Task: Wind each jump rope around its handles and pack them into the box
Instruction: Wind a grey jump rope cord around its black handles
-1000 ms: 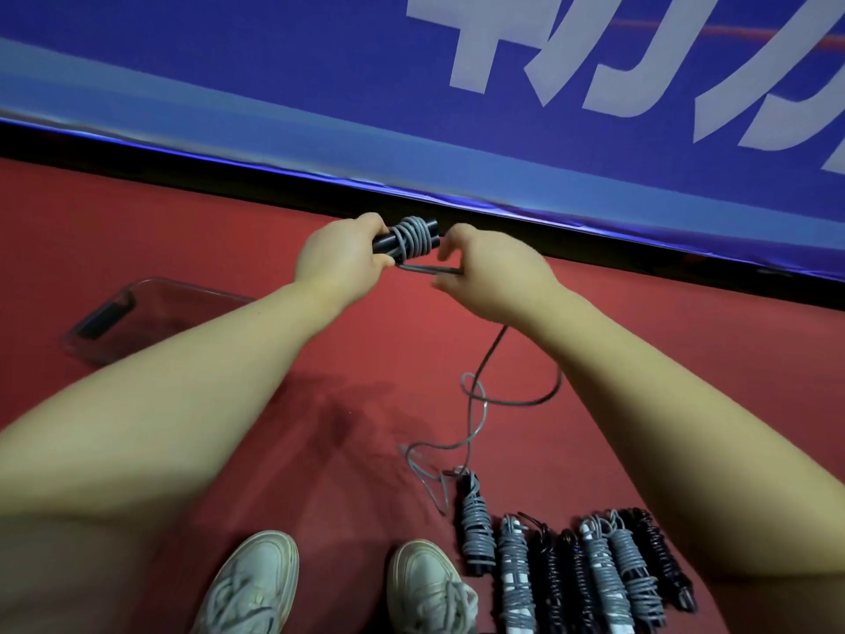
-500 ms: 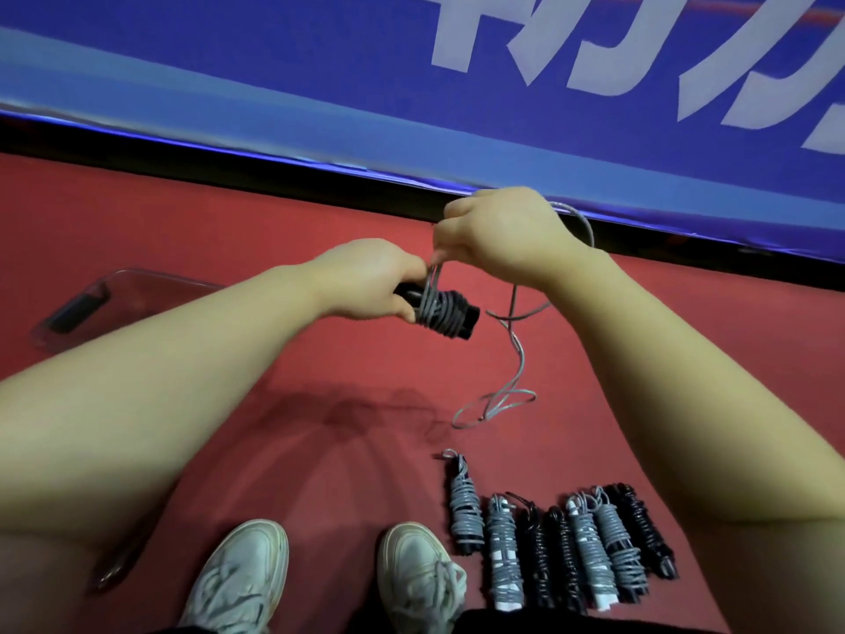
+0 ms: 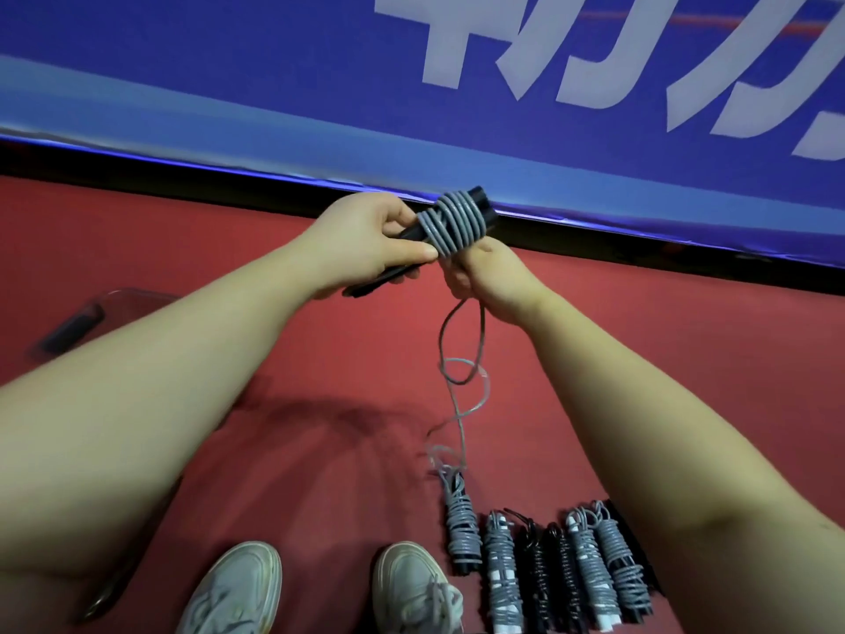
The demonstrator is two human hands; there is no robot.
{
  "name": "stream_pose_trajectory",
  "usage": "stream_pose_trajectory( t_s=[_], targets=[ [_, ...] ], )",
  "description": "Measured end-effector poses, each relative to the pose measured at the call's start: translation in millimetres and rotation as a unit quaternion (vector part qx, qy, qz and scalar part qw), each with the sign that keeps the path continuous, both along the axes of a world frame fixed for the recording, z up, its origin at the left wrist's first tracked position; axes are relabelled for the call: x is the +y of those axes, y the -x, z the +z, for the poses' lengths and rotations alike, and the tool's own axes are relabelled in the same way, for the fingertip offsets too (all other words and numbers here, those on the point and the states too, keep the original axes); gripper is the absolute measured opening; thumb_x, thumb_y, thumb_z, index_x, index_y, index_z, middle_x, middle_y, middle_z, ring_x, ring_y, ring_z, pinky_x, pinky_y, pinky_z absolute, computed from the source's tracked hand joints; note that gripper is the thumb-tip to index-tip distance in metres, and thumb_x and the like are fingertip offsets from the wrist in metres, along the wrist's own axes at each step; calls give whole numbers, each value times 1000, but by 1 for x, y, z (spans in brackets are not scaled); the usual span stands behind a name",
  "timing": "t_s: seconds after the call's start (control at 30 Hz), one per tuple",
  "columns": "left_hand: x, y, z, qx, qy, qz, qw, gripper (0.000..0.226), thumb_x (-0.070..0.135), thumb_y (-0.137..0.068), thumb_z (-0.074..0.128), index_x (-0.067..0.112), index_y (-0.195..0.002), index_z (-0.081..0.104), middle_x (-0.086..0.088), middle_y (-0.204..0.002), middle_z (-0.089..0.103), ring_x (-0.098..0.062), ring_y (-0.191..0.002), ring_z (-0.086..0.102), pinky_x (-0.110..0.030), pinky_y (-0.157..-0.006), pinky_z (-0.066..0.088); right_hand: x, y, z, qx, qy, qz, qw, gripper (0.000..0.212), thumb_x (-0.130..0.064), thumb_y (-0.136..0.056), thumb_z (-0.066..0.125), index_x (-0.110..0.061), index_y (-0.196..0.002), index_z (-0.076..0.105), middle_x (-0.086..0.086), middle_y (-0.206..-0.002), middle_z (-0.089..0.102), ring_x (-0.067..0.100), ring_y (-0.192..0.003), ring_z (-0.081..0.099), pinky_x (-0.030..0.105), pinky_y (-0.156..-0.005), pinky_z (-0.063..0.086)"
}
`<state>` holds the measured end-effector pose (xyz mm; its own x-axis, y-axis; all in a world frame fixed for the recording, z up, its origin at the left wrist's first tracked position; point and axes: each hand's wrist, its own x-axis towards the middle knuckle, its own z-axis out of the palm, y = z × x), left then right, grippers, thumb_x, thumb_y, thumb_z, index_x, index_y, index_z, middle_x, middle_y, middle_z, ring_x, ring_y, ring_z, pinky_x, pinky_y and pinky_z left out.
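My left hand (image 3: 366, 242) grips the black handles (image 3: 478, 200) of a jump rope, held up in front of me and tilted up to the right. Several turns of grey cord (image 3: 457, 224) wrap the handles' upper end. My right hand (image 3: 491, 276) sits just below the coil, pinching the cord. The loose cord (image 3: 462, 382) hangs down in loops toward the floor. Several wound jump ropes (image 3: 544, 569), grey and black, lie side by side on the red floor at the lower right. A clear plastic box (image 3: 75, 329) lies on the floor at the left, partly hidden by my left forearm.
My two white sneakers (image 3: 320, 592) stand at the bottom centre, left of the wound ropes. A blue banner with white lettering (image 3: 548, 84) runs along the far edge of the red floor, above a black strip.
The handles swung from pointing down-right to pointing up-right and rose. My right hand dropped from above the coil to below it, adding cord turns. The hanging loop has shortened.
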<state>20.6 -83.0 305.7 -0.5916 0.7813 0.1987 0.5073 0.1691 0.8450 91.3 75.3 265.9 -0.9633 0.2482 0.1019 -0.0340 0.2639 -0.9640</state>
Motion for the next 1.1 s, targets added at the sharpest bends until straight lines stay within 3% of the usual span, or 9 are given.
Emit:
stream_pose_trajectory(
  t_s=[0.13,0.37,0.53,0.63,0.77,0.83,0.9,1.0,1.1],
  targets=[
    [-6,24,-3,-131,-86,105,982,29,6,-88,64,7,-112,48,-10,-79,64,-7,-48,63,-20,-46,52,-1,3,-11,-15,-15,21,1000,36,-30,-104,29,-14,-79,50,-8,-42,30,8,-41,24,19,-44,22],
    [-13,31,-8,-251,-108,102,957,3,5,-89,61,4,-92,61,-8,-67,68,-13,-54,68,-23,-51,56,3,2,-21,-90,-43,47,994,29,-21,-103,32,-16,-81,51,0,-69,47,10,-58,49,23,-63,46],
    [-12,30,-1,-314,-128,77,938,13,7,-94,54,3,-83,59,-3,-53,66,-11,-52,66,-20,-49,54,12,-4,-47,-84,-146,-18,986,29,-23,-103,31,-19,-87,55,0,-65,40,11,-53,37,20,-52,37],
    [-17,37,2,-329,-153,92,927,14,7,-95,53,2,-83,59,-2,-53,66,-10,-52,66,-20,-49,53,24,-19,-69,-116,-151,-61,980,31,-26,-103,32,-16,-89,57,2,-68,45,15,-58,44,27,-59,40],
    [-21,44,3,-283,-154,119,939,10,5,-91,58,5,-81,59,-4,-53,66,-13,-52,66,-23,-50,55,39,-34,-88,-306,-197,-18,931,37,-14,-97,49,-14,-133,44,11,-126,51,24,-119,50,29,-94,40],
    [-19,46,0,-269,-136,121,946,5,5,-90,60,4,-84,60,-5,-55,68,-14,-53,67,-23,-49,54,32,-28,-76,-262,-120,-14,958,63,11,-88,48,-13,-142,28,16,-141,39,24,-129,40,19,-85,42],
    [-16,45,-3,-261,-115,122,951,5,5,-89,61,1,-93,61,-5,-56,68,-15,-53,68,-23,-48,54,19,-15,-57,-130,-54,-27,990,63,18,-84,44,-9,-139,28,17,-137,43,20,-123,43,10,-78,43],
    [-13,43,-6,-259,-105,127,952,16,5,-88,63,-2,-102,60,-9,-62,68,-16,-53,68,-23,-47,53,-11,6,-40,-38,-67,-13,997,52,-10,-92,57,-15,-136,32,9,-131,48,13,-122,45,21,-97,40],
    [-12,42,-5,-249,-103,122,955,11,5,-88,63,0,-97,61,-7,-61,69,-16,-54,68,-23,-47,52,-36,25,-43,-11,-191,-59,980,35,-22,-94,55,-13,-126,47,6,-117,61,12,-111,55,24,-98,41]
  ],
)
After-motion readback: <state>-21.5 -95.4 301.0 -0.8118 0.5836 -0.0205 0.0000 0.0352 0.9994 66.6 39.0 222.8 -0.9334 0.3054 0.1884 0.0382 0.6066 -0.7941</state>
